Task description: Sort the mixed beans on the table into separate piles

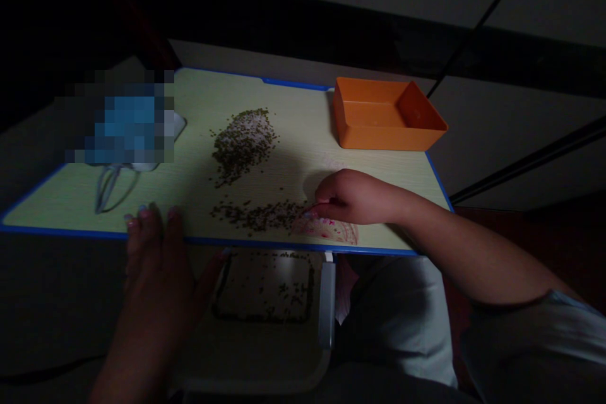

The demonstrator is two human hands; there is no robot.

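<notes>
My right hand (pixel 348 196) is low over the table, with thumb and fingers pinched together at the right end of a strip of small dark greenish beans (pixel 258 216). What is in the pinch, if anything, is too small to make out. Behind the strip lies a pile of mixed pale grains and greenish beans (pixel 243 142). My left hand (pixel 156 265) rests its spread fingers on the table's front edge and holds nothing. Below that edge, close to the left thumb, a pale container (pixel 255 360) has dark beans scattered on its bottom and lined along its inner edges.
An orange open box (pixel 392 139) stands at the back right of the pale, blue-edged table (pixel 298 167). A blurred-out blue item (pixel 127 120) with a looped cord (pixel 106 189) lies at the left. Reddish printing marks the tabletop beside my right hand. The scene is dim.
</notes>
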